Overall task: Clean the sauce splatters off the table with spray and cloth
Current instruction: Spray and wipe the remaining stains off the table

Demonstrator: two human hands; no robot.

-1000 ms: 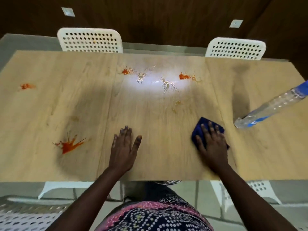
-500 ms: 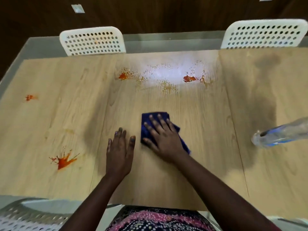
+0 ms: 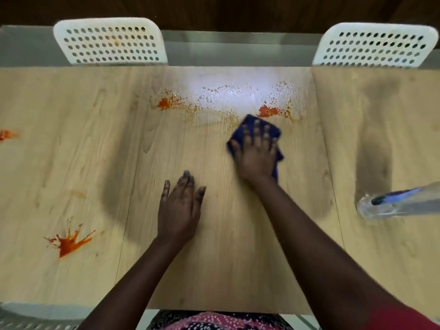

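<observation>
My right hand presses flat on a folded blue cloth on the wooden table, with straight fingers spread. The cloth's far edge touches a wet orange-red sauce splatter. Another wet splatter lies to the left, with spray droplets between them. A dry splatter sits near the front left, and one more at the left edge. My left hand rests flat on the table, holding nothing. A clear spray bottle with a blue label stands at the right.
Two white perforated chairs stand at the table's far side, one on the left and one on the right. Another white chair shows at the lower left. A dark wall rises behind the table.
My right hand has slid the blue cloth from the table's near middle away and to the right, up to the right wet splatter. My left hand has stayed flat in place.
</observation>
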